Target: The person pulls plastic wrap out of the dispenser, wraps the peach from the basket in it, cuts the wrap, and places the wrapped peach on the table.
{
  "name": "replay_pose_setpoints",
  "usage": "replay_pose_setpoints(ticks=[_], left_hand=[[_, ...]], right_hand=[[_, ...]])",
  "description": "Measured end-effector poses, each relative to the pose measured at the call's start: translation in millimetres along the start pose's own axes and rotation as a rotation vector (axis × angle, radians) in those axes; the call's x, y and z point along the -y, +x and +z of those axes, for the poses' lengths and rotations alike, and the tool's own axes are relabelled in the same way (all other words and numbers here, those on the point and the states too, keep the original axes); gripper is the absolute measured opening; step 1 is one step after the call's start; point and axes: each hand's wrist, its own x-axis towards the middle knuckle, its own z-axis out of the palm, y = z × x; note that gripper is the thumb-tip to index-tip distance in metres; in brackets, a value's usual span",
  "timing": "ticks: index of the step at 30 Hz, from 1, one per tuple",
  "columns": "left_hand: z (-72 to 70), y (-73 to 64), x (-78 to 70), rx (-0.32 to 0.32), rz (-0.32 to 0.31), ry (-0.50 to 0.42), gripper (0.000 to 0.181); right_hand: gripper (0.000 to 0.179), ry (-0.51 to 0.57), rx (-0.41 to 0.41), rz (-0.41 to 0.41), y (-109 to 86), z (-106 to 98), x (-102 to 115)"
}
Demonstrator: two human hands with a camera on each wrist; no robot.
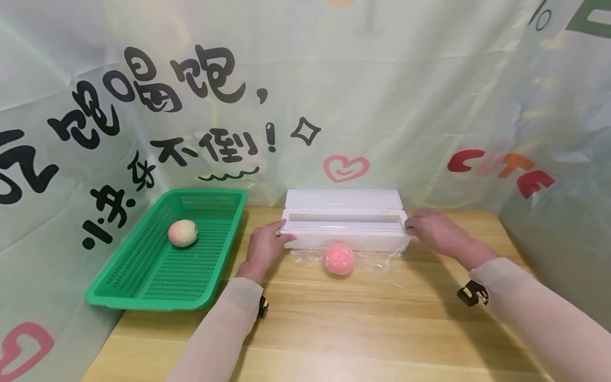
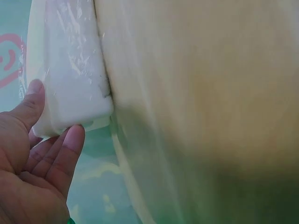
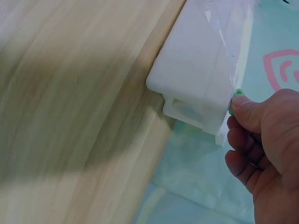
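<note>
A white plastic wrap dispenser (image 1: pixel 346 242) stands at the back of the table with its lid (image 1: pixel 343 199) raised. My left hand (image 1: pixel 264 247) grips its left end, the thumb on the front and the fingers curled at the end face (image 2: pixel 42 154). At the right end, my right hand (image 1: pixel 436 233) pinches a small green slider (image 3: pixel 237 95) between thumb and forefinger. Clear plastic wrap (image 1: pixel 377 261) comes out over the front onto the table. On or beside the film, just before the dispenser, sits a pink round thing (image 1: pixel 339 259) with a rough surface; I cannot tell its kind.
To the left, a green plastic basket (image 1: pixel 157 297) holds a pale pink peach (image 1: pixel 183 233). A printed cloth (image 1: pixel 406 95) hangs behind the wooden table (image 1: pixel 343 329) and along its sides. The bare tabletop stretches between the forearms.
</note>
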Motion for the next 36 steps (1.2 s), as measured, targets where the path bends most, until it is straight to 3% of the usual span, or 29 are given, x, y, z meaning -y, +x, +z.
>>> replay_pose_setpoints(ticks=[5,7,9,12,14,16,19,22,26,29,32,34,36], left_hand=[[-8.1,6.2,6.7,0.057,0.0,-0.034,0.063],[-10.7,9.4,9.6,0.088,-0.001,-0.048,0.063],[-13.1,12.0,11.9,0.111,0.003,-0.055,0.065],[-14.7,15.0,14.8,0.133,0.003,-0.086,0.068],[-14.8,15.9,16.2,0.147,-0.015,-0.139,0.071],[-14.0,16.1,16.9,0.166,-0.049,-0.237,0.073],[-12.7,16.1,17.7,0.19,-0.093,-0.377,0.076],[-12.5,15.3,18.1,0.228,-0.122,-0.479,0.077],[-14.5,14.9,21.3,0.266,-0.156,-0.541,0.081],[-17.4,13.2,19.0,0.225,-0.175,-0.467,0.078],[-20.3,5.7,1.5,0.102,-0.15,-0.295,0.07],[-20.7,-2.9,-16.1,0.005,-0.071,-0.188,0.063],[-19.8,-15.1,-34.5,-0.044,0.061,-0.09,0.054]], right_hand=[[0.011,0.018,0.019,0.093,2.6,1.0,6.4],[0.006,0.0,-0.016,0.132,6.0,1.4,15.4],[0.015,-0.015,-0.095,0.139,11.5,4.5,30.6],[0.029,-0.031,-0.221,0.07,20.7,18.4,65.0],[0.036,-0.031,-0.25,-0.019,25.7,31.7,92.4],[0.047,-0.038,-0.217,-0.084,29.4,46.1,119.0],[0.068,-0.053,-0.121,-0.092,34.4,67.2,145.2],[0.077,-0.085,-0.074,-0.053,38.2,81.3,151.3],[0.073,-0.098,-0.097,-0.036,40.9,86.0,145.8],[0.074,-0.073,-0.093,-0.033,41.6,82.8,143.8],[0.075,-0.045,-0.071,-0.023,41.4,76.4,143.6],[0.075,-0.016,-0.045,-0.013,41.3,70.6,143.7],[0.074,0.019,-0.009,0.002,41.3,64.4,143.6]])
